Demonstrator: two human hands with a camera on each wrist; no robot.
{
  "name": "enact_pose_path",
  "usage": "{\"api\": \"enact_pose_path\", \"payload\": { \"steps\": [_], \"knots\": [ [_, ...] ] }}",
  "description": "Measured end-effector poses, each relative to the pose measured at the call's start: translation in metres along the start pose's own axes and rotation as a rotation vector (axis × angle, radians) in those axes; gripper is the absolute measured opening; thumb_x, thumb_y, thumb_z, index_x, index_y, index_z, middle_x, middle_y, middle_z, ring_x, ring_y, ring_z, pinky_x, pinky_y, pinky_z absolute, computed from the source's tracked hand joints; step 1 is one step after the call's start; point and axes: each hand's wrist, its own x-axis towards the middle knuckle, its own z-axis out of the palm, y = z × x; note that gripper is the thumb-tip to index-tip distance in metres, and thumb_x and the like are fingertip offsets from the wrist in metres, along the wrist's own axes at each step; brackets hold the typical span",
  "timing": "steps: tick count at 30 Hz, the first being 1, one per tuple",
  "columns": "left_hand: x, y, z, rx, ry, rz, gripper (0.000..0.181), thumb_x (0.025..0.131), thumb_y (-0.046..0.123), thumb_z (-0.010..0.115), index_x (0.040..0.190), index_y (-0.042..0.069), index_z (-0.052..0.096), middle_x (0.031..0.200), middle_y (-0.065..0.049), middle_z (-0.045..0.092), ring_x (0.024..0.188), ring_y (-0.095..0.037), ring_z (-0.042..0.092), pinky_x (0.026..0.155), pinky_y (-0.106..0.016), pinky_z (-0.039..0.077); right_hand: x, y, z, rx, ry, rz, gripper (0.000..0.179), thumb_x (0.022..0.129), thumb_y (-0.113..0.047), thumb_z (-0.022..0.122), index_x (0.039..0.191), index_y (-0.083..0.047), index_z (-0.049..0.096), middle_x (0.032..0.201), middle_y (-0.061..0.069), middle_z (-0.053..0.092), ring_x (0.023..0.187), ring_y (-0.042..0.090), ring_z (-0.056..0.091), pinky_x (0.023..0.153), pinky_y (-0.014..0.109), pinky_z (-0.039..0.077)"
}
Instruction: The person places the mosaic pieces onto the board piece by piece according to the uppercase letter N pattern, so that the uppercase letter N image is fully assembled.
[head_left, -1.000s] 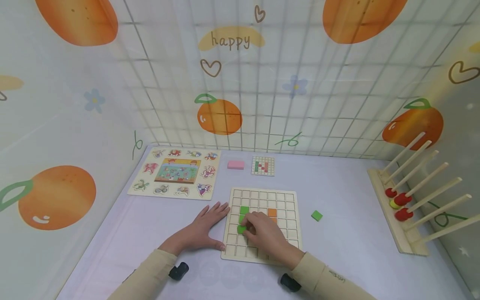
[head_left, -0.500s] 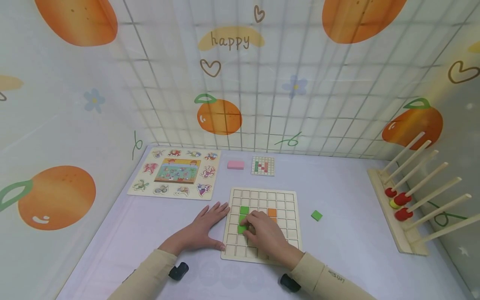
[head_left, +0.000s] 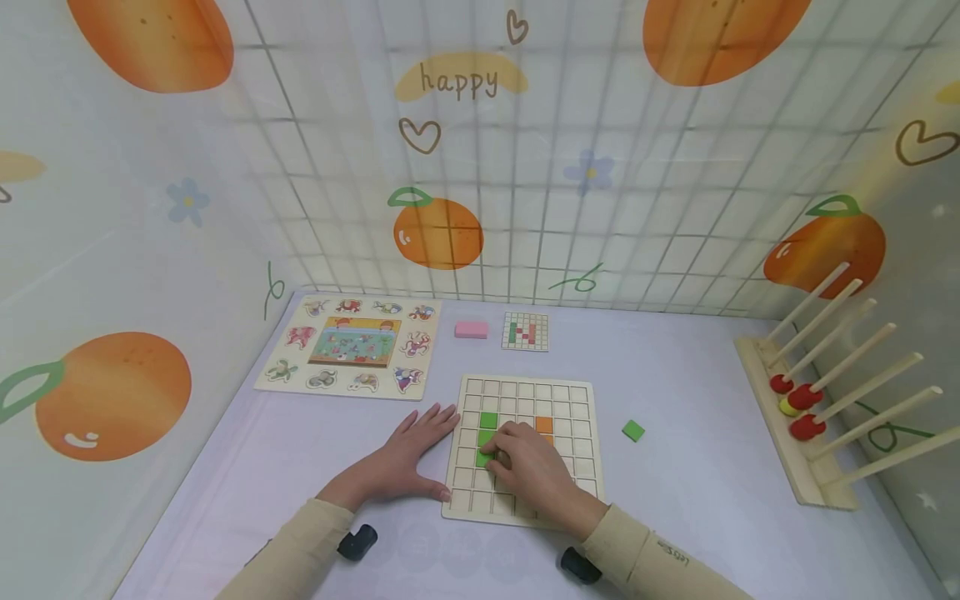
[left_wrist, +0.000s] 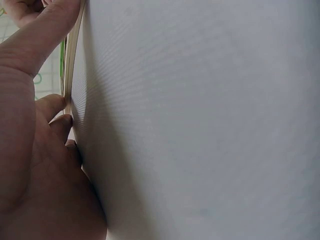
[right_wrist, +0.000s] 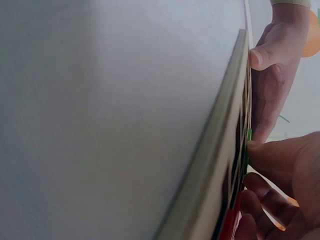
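A wooden grid board [head_left: 525, 392] lies flat on the table in the head view. My left hand [head_left: 416, 454] rests beside it with fingers spread, fingertips and thumb touching its left edge. My right hand [head_left: 536, 475] is over the board, thumb and index finger pinching a green square tile [head_left: 482, 458] at the lower end of a green column. Above that tile lie two more, the upper green tile [head_left: 489, 420] fully visible. Orange tiles [head_left: 544, 425] show beyond the right hand. A red tile [right_wrist: 229, 226] appears in the right wrist view; the hand hides it in the head view.
One loose green tile [head_left: 633, 431] lies right of the board. Behind it are a small pattern card [head_left: 527, 332] and a pink block [head_left: 472, 330]. A sea-animal puzzle [head_left: 296, 385] is back left; a wooden peg rack [head_left: 813, 467] with several beads stands right.
The lowest green tile has turned slightly and now sits squarer in its cell. Both hands stay almost where they were.
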Motion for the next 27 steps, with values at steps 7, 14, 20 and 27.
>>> {"api": "enact_pose_path", "payload": {
  "steps": [7, 14, 20, 27],
  "knots": [
    [0.000, -0.001, 0.001, 0.011, 0.002, -0.002, 0.115, 0.076, 0.066, 0.078, 0.164, 0.021, 0.021, 0.171, 0.006, 0.010, 0.157, -0.018, -0.001, 0.128, -0.047, -0.004, -0.001, -0.001, -0.003, 0.004, -0.005, 0.014, 0.015, 0.089, -0.024, 0.080, 0.104, -0.022, 0.078, 0.099, -0.011, 0.065, 0.089, 0.007, 0.055, 0.076, 0.027, 0.054],
    [0.001, -0.003, 0.002, 0.006, 0.005, 0.002, 0.116, 0.075, 0.066, 0.079, 0.164, 0.021, 0.021, 0.171, 0.006, 0.010, 0.157, -0.019, -0.001, 0.128, -0.047, -0.004, -0.002, -0.001, -0.006, 0.046, -0.003, 0.036, 0.012, 0.090, -0.024, 0.078, 0.102, -0.023, 0.077, 0.099, -0.012, 0.065, 0.093, 0.008, 0.057, 0.079, 0.029, 0.055],
    [0.001, -0.006, 0.004, 0.016, 0.002, -0.003, 0.117, 0.074, 0.070, 0.076, 0.165, 0.022, 0.020, 0.171, 0.008, 0.009, 0.157, -0.017, -0.002, 0.128, -0.046, -0.004, -0.005, 0.002, -0.010, 0.073, 0.001, 0.043, 0.012, 0.091, -0.020, 0.076, 0.103, -0.019, 0.078, 0.095, -0.010, 0.064, 0.081, 0.007, 0.053, 0.068, 0.024, 0.050],
    [0.001, -0.002, 0.002, 0.002, -0.003, -0.013, 0.117, 0.074, 0.068, 0.078, 0.164, 0.022, 0.021, 0.171, 0.008, 0.010, 0.157, -0.017, -0.002, 0.128, -0.046, -0.004, -0.014, 0.009, -0.019, 0.081, 0.016, 0.095, 0.012, 0.091, -0.022, 0.076, 0.103, -0.021, 0.078, 0.093, -0.013, 0.061, 0.076, 0.005, 0.048, 0.063, 0.019, 0.046]
  ]
}}
